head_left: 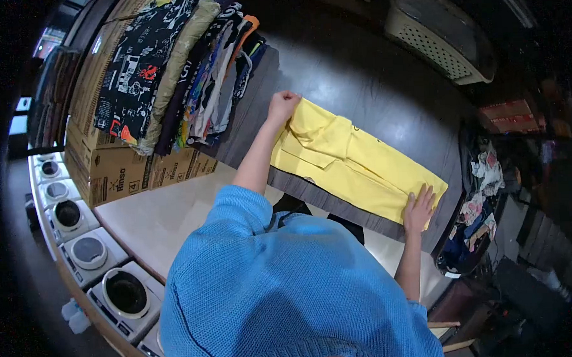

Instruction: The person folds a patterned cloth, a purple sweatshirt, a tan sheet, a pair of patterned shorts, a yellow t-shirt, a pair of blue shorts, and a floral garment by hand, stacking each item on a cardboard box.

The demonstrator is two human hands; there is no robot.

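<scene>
A yellow garment, which looks like a shirt [361, 169], lies on the dark wooden table [332, 57], folded into a long strip running from upper left to lower right. Its left end is bunched, with a flap folded over. My left hand [284, 105] is closed, pinching the cloth at the upper left corner. At the other end my right hand [419, 210] rests flat on the cloth, fingers spread. A few dark printed marks show along the far edge.
A tall stack of folded clothes [188, 75] stands at the table's left, beside cardboard boxes [119, 175]. A beige perforated basket [429, 44] sits at the back right. A container of crumpled clothes [473, 228] is at right. Several washing machines [126, 293] line the far left.
</scene>
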